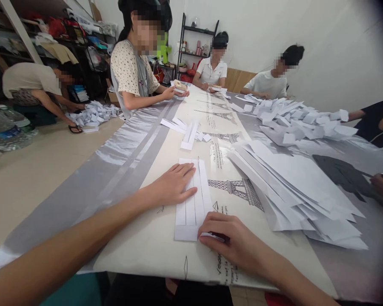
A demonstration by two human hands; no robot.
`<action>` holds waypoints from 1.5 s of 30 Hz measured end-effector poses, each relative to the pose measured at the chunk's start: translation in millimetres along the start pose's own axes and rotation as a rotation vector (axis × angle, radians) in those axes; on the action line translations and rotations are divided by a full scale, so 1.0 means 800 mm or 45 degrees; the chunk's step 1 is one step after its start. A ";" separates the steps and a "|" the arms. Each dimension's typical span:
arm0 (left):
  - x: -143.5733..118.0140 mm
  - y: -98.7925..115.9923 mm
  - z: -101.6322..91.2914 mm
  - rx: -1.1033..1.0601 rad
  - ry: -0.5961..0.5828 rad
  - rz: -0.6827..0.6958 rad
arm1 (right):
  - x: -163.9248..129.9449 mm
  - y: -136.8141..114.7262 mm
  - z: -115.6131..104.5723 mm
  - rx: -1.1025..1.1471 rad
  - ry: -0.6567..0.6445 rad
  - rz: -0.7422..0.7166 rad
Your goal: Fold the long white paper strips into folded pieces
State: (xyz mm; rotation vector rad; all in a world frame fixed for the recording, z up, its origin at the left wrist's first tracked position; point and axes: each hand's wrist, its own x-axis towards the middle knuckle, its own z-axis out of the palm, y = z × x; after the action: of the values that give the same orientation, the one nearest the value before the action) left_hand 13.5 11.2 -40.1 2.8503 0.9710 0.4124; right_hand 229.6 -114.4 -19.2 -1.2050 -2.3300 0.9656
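white paper: folded sheet point(191, 199) lies flat on the surface point(140, 242), long side running away from the person, creased into narrow lengthwise panels
left hand point(174, 185): palm down, fingers spread flat on the sheet's upper left part; grip released, it presses rather than grasps, likely pinning the sheet so it won't slide
right hand point(232, 240): at the sheet's near right corner, fingertips pinching the paper edge, likely lifting or creasing the bottom flap
stack point(293, 191): loose unfolded sheets fanned out just right of the work, within reach
folded strips point(187, 131): a few finished-looking pieces farther up the surface
far pile point(303, 119): heap of small folded pieces, well beyond the stack
cloth: glossy cover with tower print point(239, 189) under everything
co-workers: several people seated around; one holds a small piece point(179, 85); another crouches by a paper heap on the floor point(92, 114)
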 end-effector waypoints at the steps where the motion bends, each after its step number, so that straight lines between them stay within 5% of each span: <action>1: 0.000 0.000 0.000 0.000 0.001 -0.002 | 0.000 0.000 -0.001 0.008 -0.003 -0.006; 22: 0.000 -0.003 0.004 0.092 -0.018 0.019 | 0.013 -0.003 -0.017 -0.077 -0.171 -0.060; 45: 0.001 -0.002 0.003 0.084 -0.026 0.020 | 0.013 -0.011 -0.011 0.094 -0.146 0.149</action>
State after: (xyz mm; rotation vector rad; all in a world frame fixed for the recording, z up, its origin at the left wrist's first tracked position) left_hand 14.0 12.6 -42.4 2.9165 0.9768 0.3591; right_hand 223.8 -105.8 -6.8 -1.3002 -2.3083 1.1790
